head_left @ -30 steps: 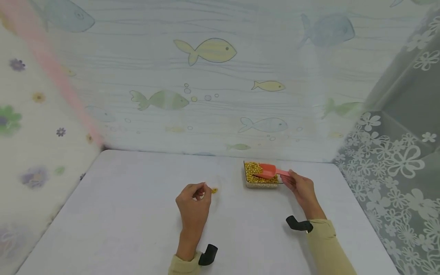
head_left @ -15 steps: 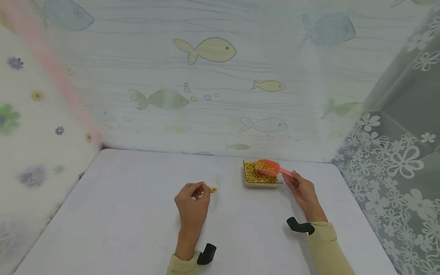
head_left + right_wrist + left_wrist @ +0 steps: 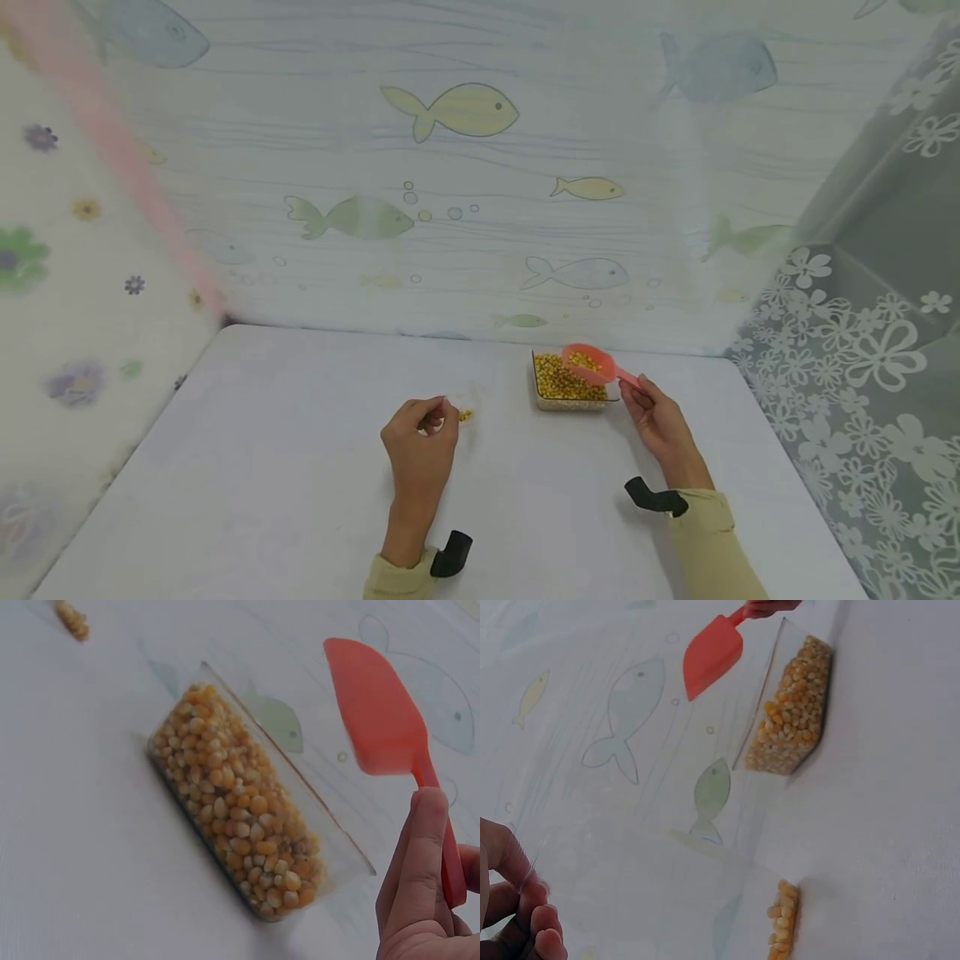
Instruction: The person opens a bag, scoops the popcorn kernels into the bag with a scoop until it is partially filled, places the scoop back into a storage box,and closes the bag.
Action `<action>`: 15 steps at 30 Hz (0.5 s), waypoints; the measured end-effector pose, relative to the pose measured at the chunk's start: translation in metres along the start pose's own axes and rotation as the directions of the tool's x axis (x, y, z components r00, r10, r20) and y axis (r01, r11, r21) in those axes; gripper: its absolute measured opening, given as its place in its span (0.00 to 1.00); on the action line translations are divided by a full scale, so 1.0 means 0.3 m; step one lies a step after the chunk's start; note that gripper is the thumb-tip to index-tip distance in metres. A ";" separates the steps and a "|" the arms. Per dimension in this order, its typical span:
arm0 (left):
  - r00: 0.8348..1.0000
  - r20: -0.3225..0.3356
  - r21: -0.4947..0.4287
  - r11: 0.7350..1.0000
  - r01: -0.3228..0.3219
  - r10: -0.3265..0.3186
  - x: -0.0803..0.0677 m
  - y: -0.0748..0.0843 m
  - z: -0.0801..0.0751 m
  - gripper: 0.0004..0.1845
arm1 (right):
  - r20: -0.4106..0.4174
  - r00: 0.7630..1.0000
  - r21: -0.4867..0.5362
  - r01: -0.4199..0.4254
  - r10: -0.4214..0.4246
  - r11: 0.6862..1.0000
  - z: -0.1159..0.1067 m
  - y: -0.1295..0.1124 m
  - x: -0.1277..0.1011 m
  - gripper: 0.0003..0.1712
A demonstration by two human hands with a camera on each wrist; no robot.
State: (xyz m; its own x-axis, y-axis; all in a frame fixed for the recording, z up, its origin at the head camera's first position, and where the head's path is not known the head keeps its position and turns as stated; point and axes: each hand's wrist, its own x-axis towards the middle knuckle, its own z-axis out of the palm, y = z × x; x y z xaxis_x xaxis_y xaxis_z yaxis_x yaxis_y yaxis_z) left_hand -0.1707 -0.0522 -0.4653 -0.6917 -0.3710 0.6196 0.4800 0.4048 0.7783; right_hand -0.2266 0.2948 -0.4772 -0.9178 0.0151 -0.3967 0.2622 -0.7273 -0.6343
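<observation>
My right hand (image 3: 660, 421) grips the handle of a red plastic scoop (image 3: 588, 364), raised over a clear rectangular container (image 3: 573, 405) of yellow corn kernels (image 3: 562, 383). Kernels show in the scoop's bowl in the head view; the right wrist view shows only its underside (image 3: 379, 712). Left of the container, my left hand (image 3: 422, 433) pinches the edge of a clear plastic bag between thumb and fingertips (image 3: 536, 892). The bag is nearly invisible, and a small row of kernels (image 3: 782, 922) sits at its bottom, close to the table.
A white-covered table (image 3: 285, 467) carries everything. Behind it hangs a pale curtain with fish drawings (image 3: 472, 108), close to the container's far side. Flowered fabric (image 3: 75, 383) borders the left, and lace-patterned netting (image 3: 862, 400) the right. A black wrist mount (image 3: 452, 554) sits on each arm.
My right hand has lifted the scoop up out of the kernels, its bowl tilting level with kernels in it. The left hand has stayed in place with the bag.
</observation>
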 end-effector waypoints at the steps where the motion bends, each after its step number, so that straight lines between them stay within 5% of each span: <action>1: 1.000 -0.001 0.002 1.000 -0.003 0.003 0.000 0.000 0.000 0.08 | 0.001 1.000 0.005 0.001 -0.001 1.000 0.002 0.000 0.000 0.17; 15: 1.000 0.002 0.002 1.000 0.013 -0.013 -0.002 0.005 -0.004 0.07 | 0.153 0.987 0.033 0.046 -0.051 0.998 0.033 0.024 -0.030 0.19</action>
State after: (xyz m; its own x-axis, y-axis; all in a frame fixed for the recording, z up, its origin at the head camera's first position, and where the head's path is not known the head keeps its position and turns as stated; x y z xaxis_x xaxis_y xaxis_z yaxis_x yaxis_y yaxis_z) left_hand -0.1689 -0.0524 -0.4644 -0.6992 -0.3745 0.6089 0.4695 0.4018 0.7862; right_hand -0.2192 0.2827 -0.4717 -0.9647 -0.0531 -0.2578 0.2094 -0.7483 -0.6295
